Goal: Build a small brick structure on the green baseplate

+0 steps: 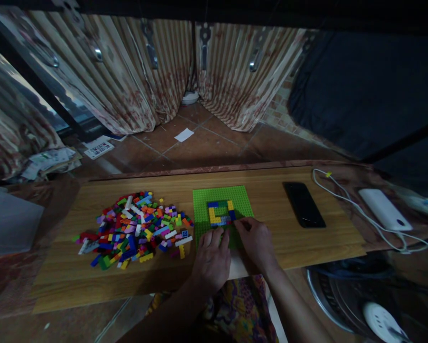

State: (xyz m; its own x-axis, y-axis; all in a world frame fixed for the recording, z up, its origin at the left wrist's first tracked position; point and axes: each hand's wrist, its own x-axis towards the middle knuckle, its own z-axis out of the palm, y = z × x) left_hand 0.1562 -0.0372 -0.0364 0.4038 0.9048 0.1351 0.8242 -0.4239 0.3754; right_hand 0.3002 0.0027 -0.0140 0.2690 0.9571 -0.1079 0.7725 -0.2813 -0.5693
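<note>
Left hand (211,257) flat, fingers spread, pressing green baseplate (203,202). Right hand (255,239) curled at brick frame (221,212); hold unclear. Loose brick pile (135,228) left.

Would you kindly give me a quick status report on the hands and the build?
Both hands on baseplate: left flat on near edge, right at brick frame. Loose bricks piled left. Phone right, clear of work.

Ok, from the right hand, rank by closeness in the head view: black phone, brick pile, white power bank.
From the right hand:
1. Black phone, just to its right on the board.
2. Brick pile, to its left, past the left hand.
3. White power bank, far right, off the board.
</note>
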